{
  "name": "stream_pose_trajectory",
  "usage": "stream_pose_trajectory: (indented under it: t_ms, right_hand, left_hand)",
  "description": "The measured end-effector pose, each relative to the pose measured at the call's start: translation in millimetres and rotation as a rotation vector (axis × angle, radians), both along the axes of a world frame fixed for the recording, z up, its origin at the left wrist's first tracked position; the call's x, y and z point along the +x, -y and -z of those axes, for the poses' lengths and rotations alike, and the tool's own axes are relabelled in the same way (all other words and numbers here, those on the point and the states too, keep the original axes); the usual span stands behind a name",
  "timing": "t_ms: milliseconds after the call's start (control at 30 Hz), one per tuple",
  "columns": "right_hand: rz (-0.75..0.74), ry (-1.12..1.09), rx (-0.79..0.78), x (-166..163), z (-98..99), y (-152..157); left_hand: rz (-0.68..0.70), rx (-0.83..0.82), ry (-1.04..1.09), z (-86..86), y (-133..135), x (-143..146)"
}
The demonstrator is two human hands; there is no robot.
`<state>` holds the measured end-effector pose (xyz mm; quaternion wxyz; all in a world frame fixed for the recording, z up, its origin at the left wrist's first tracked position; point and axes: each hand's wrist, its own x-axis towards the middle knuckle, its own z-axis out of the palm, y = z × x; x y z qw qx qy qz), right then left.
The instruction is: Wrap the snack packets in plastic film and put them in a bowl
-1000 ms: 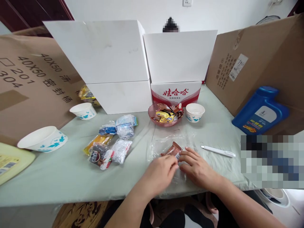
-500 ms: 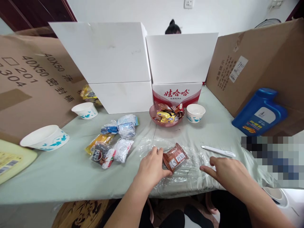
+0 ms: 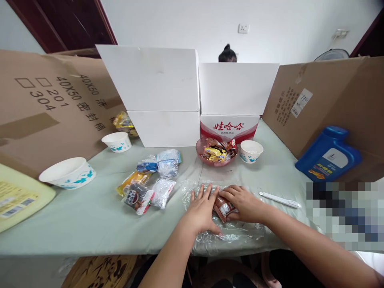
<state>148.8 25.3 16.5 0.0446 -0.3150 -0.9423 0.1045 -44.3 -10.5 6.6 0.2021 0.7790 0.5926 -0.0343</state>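
Note:
A brown snack packet [image 3: 223, 207] lies on a spread sheet of clear plastic film [image 3: 243, 230] near the table's front edge. My right hand [image 3: 244, 203] grips the packet from the right, with fingers over its top and the thumb along its lower side. On the packet's left, my left hand [image 3: 203, 210] rests on the film with fingers spread, its index fingertip close to the packet. Part of the packet is hidden under my right hand. To the right lies a white utility knife [image 3: 280, 199].
Several film-wrapped packets [image 3: 163, 192] lie to the left. A pink bowl [image 3: 204, 159] of wrapped snacks stands beside a paper bowl [image 3: 251, 156]. Two more paper bowls [image 3: 79, 181] stand left. White boxes [image 3: 168, 128], cardboard boxes and a blue bottle [image 3: 328, 154] border the table; a person's head shows behind.
My right hand has moved left onto the brown packet and gripped it. My left hand's fingers have spread on the film. The view has tilted up and shifted left.

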Motion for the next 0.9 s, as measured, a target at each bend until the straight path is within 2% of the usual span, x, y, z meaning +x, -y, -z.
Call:
stream_pose_trajectory:
  t_ms: [67,167,267,367,433,533,633,733,900]
  right_hand:
    - [0.04,0.048,0.024,6,-3.1,-16]
    - [0.218,0.065,0.113,17,-11.9,-41]
    - [0.414,-0.045,0.27,23,-27.6,-71]
    - [0.471,-0.156,0.445,6,-51.3,-100]
    - [0.42,-0.137,0.493,-19,-69.3,-118]
    - [0.372,-0.1,0.47,-65,-93.7,-140]
    - [0.329,-0.087,0.423,-100,-107.7,-149]
    - [0.222,-0.03,0.34,-114,-104.7,-136]
    - [-0.055,0.194,0.073,-96,-72.1,-87]
  left_hand:
    - [0.026,-0.01,0.003,2.1,-1,-2]
    - [0.051,-0.011,0.028,5.4,-1,-4]
    - [0.067,-0.002,0.046,10.0,0,-4]
    - [0.086,0.016,0.056,14.4,1,-4]
    - [0.102,0.023,0.056,16.0,1,-3]
    - [0.123,0.015,0.066,16.0,0,-3]
    - [0.127,0.023,0.105,14.8,-2,-4]
    - [0.136,0.034,0.111,14.5,-2,-3]
    - [0.123,0.027,0.09,10.9,-1,-4]
